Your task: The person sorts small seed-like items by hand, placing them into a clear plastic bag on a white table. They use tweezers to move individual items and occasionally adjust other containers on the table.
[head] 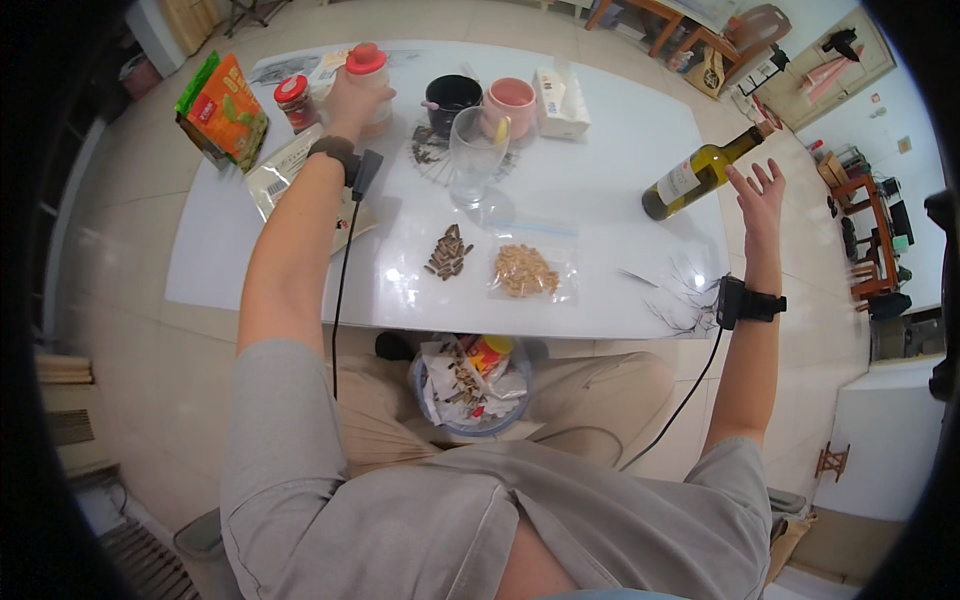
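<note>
My left hand [352, 103] is wrapped around a clear jar with a red lid [366, 61] at the far left of the table. Beside it are a smaller red-lidded jar [295, 103] and, under my forearm, a pale snack packet [274, 176]. Over the table's right edge, my right hand [761, 196] is raised with its fingers spread and holds nothing. A corked green glass wine bottle [681, 180] stands just left of that hand; whether they touch is unclear. Nearer me lie a small pile of sunflower seeds [449, 253] and a clear zip bag of shelled kernels [525, 270].
Mid-table stand a tall glass [474, 169], a black mug [452, 96], a pink cup [510, 105] and a tissue pack [561, 101]. An orange-green snack bag [225, 112] is at the left edge. Below the table [600, 300], a waste bin [525, 409] sits between my legs. Cables hang from both wrists.
</note>
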{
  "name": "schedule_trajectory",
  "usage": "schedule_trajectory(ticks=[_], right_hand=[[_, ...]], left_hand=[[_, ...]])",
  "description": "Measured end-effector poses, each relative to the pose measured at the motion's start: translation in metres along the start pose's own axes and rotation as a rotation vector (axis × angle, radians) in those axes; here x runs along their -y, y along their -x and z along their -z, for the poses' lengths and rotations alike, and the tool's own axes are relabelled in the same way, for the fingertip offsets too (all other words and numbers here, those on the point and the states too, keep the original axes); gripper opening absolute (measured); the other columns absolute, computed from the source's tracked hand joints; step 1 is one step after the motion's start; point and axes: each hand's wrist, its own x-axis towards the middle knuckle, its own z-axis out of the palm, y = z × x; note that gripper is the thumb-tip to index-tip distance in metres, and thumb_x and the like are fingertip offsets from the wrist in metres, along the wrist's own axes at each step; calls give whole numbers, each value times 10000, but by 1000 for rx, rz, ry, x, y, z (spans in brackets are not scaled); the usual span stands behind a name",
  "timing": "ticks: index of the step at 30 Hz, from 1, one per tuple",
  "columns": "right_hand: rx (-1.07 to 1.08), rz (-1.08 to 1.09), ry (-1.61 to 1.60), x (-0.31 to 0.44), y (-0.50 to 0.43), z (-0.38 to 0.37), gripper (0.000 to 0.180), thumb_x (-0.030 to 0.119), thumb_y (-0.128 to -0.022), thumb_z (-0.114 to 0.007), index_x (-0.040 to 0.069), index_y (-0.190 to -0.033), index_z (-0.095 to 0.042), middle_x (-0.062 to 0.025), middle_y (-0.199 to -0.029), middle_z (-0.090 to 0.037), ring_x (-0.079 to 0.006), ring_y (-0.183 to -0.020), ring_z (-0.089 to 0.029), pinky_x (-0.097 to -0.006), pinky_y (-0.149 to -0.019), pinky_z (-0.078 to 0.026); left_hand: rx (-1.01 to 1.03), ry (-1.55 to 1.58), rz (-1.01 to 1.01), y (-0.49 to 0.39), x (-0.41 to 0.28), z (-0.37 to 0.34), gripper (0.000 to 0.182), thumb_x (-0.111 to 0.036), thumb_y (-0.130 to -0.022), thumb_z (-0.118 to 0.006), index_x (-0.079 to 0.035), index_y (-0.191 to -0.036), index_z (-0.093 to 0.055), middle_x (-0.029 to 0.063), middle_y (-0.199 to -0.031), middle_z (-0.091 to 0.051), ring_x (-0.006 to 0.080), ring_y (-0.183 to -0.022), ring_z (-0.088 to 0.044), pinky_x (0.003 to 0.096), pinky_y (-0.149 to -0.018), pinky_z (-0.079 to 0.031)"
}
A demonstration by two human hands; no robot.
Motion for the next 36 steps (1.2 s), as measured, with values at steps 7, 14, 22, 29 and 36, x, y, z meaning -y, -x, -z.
schedule_trajectory(ticks=[7,14,22,29,36], right_hand=[[-7,-1,-80,-14,-16,-11,566,331,-980,-882,-17,-1386,-696,-110,-1304,-763,-180,-1204,-695,-374,-1065,-514],[38,154,56,-16,-40,-13,442,338,-1013,-841,-32,-1245,-769,-101,-1146,-817,-166,-1006,-734,-290,-903,-551],[-49,273,171,-3,-40,-18,360,330,-1026,-826,-17,-1117,-815,-67,-990,-824,-129,-899,-736,-298,-855,-566],[-29,523,-107,111,-6,-12,314,252,-1063,-806,-36,-1187,-789,-69,-1081,-807,-106,-988,-713,-267,-918,-545],[366,856,-402,240,77,-69,260,143,-1090,-759,-49,-1264,-774,-73,-1131,-817,-88,-1010,-716,-232,-915,-553]], left_hand=[[-32,8,-25,-1,4,7,882,-266,-667,-1020,-86,-1427,-611,138,-1357,-758,299,-1233,-742,444,-1062,-591],[-71,-26,-11,-2,7,24,949,-304,-662,-1037,-45,-1450,-577,170,-1368,-748,329,-1252,-735,433,-1068,-582],[-54,-88,-79,5,12,37,959,-363,-696,-974,64,-1448,-559,245,-1308,-735,378,-1200,-733,448,-1048,-581],[-39,-45,104,33,-46,74,1186,-403,-737,-994,86,-1641,-404,270,-1502,-657,383,-1377,-669,452,-1110,-575],[269,346,-572,173,-166,118,805,-330,-874,-958,-57,-1543,-604,113,-1501,-694,258,-1370,-671,429,-1139,-542]])
